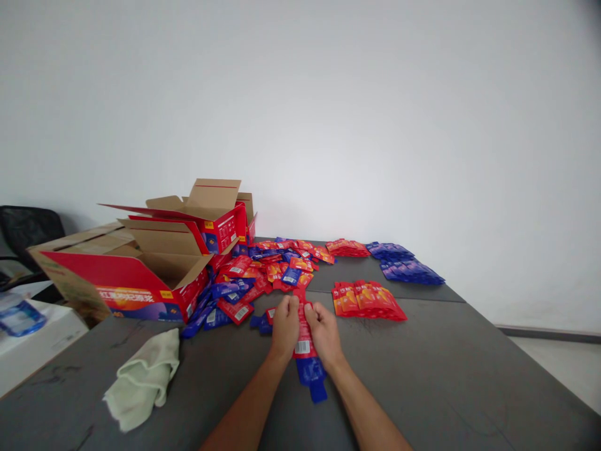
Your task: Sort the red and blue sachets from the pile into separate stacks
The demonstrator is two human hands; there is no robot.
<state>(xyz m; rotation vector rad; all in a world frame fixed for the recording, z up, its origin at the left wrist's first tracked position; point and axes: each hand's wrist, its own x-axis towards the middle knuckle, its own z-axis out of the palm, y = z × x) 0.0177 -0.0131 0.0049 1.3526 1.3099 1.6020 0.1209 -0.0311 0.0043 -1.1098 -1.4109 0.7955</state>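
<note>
Both my hands meet at the middle of a dark grey table (446, 376). My left hand (285, 327) and my right hand (323, 332) are closed on the two sides of a small stack of red and blue sachets (305, 351), whose blue end sticks out toward me. Just beyond my fingers lies a loose heap of red and blue sachets (263, 272). A fanned row of red sachets (369, 299) lies right of my hands.
Open red cardboard boxes (141, 269) stand at the table's back left. A pale green cloth (145, 376) lies at the left front. Sorted rows of red sachets (347, 248) and blue sachets (404, 263) lie at the back. A black chair (28, 232) and a water bottle (19, 316) are far left.
</note>
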